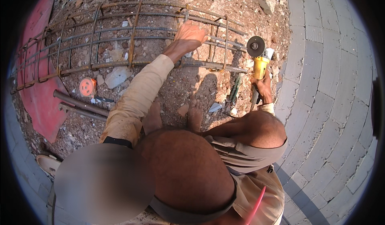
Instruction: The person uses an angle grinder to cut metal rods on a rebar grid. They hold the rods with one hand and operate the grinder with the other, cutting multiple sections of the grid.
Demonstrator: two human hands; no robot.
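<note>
A cage of rusty steel rebar (pixel 132 38) lies across the rubble ahead of me, its long bars tied through several square stirrups. My left hand (pixel 188 37) reaches out to it and is closed around the bars near the right end. On the right, my right hand (pixel 263 89) grips the body of a yellow angle grinder (pixel 261 68). The grinder's dark disc (pixel 255 46) points away from me, close to the right-hand ends of the bars and apart from them. Whether the disc is spinning cannot be told.
Block walls (pixel 321 84) border the ground on the right and lower left. A red sheet (pixel 38 92) lies under the cage's left end. Metal pipes (pixel 82 104), an orange round object (pixel 87 87) and loose stones (pixel 118 76) lie nearby. My bare feet (pixel 195 115) are close to the cage.
</note>
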